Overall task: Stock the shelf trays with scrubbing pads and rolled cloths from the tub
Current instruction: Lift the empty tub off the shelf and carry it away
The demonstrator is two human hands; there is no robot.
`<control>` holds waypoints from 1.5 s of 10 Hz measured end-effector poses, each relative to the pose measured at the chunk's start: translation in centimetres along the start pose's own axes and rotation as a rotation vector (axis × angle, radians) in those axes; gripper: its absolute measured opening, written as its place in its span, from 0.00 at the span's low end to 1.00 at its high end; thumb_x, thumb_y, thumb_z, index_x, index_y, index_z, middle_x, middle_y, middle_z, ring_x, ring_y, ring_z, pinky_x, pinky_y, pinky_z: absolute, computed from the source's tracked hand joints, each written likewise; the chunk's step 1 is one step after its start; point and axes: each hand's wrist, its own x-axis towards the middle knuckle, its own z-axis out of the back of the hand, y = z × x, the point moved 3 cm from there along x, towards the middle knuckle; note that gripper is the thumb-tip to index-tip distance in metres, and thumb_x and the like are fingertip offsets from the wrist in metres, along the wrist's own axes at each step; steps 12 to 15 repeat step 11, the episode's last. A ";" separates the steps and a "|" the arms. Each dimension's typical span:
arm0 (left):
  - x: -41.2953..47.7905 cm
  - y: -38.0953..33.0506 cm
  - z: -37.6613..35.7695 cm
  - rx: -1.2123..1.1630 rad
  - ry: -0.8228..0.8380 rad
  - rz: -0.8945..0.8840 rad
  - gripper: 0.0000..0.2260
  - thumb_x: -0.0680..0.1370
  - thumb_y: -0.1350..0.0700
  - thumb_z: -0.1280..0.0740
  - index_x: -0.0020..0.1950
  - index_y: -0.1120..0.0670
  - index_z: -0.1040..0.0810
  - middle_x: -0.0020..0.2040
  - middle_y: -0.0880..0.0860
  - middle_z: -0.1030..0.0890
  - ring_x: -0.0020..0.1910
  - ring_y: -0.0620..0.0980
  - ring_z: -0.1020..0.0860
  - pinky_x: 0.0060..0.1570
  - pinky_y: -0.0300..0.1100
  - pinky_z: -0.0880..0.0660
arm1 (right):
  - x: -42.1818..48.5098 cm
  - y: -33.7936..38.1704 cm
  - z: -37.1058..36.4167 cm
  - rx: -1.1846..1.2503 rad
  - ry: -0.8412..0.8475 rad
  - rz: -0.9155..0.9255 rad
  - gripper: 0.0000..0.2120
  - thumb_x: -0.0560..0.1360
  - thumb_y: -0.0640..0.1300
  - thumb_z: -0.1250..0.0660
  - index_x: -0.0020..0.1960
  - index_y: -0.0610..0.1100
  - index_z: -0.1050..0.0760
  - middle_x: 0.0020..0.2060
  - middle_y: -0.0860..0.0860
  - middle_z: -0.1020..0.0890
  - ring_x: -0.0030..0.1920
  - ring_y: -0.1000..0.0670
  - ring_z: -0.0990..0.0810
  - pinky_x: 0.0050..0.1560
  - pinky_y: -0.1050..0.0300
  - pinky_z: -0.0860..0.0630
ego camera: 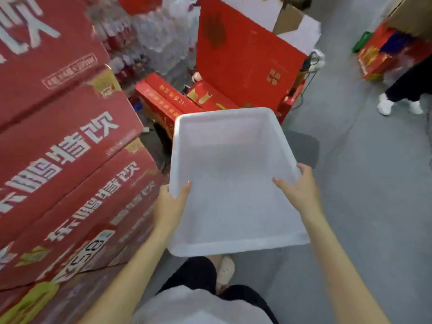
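One head-worn camera looks forward and steeply down, close above the tub (233,195).

Bright, even indoor light; tub (233,136) washed out; motion blur throughout; wide-angle bending at edges.

At 7 o'clock my left hand (169,206) shows only its thumb over the rim of the tub (224,112); the fingers are hidden behind the tub's wall. At 4 o'clock my right hand (301,190) holds the opposite rim, its outer fingers out of sight past it. The tub covers part of a pale shoe (225,270) at 6 o'clock and part of a dark shape (304,148) at 3 o'clock that I cannot identify. The red cartons (58,148) at 9 o'clock run off the left edge. Bottles (149,38) at 11 o'clock are a blur. A person (406,90) at 2 o'clock is cut to legs and shoes.
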 end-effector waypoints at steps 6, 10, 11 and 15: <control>21.0 -4.5 -11.6 -0.260 -0.181 0.504 0.25 0.74 0.37 0.38 0.61 0.54 0.26 0.55 0.51 0.21 0.54 0.54 0.22 0.52 0.47 0.26 | 32.6 11.8 -11.5 0.104 0.398 0.120 0.30 0.73 0.43 0.29 0.71 0.47 0.37 0.61 0.53 0.29 0.57 0.56 0.28 0.48 0.68 0.30; 25.7 -6.7 -16.3 -0.464 -0.399 0.589 0.29 0.80 0.42 0.41 0.76 0.56 0.41 0.74 0.53 0.36 0.72 0.52 0.37 0.62 0.42 0.39 | 40.8 13.7 -15.0 -0.321 0.706 0.373 0.37 0.74 0.53 0.32 0.77 0.51 0.48 0.75 0.49 0.42 0.74 0.47 0.44 0.73 0.44 0.42; 24.4 -6.6 -16.8 -0.329 -0.319 0.598 0.34 0.76 0.36 0.41 0.76 0.54 0.40 0.74 0.52 0.35 0.72 0.53 0.36 0.68 0.48 0.38 | 39.9 17.4 -13.0 -0.352 0.744 0.479 0.33 0.77 0.51 0.35 0.76 0.48 0.45 0.75 0.47 0.41 0.74 0.47 0.41 0.72 0.46 0.40; 24.4 -6.6 -16.8 -0.329 -0.319 0.598 0.34 0.76 0.36 0.41 0.76 0.54 0.40 0.74 0.52 0.35 0.72 0.53 0.36 0.68 0.48 0.38 | 39.9 17.4 -13.0 -0.352 0.744 0.479 0.33 0.77 0.51 0.35 0.76 0.48 0.45 0.75 0.47 0.41 0.74 0.47 0.41 0.72 0.46 0.40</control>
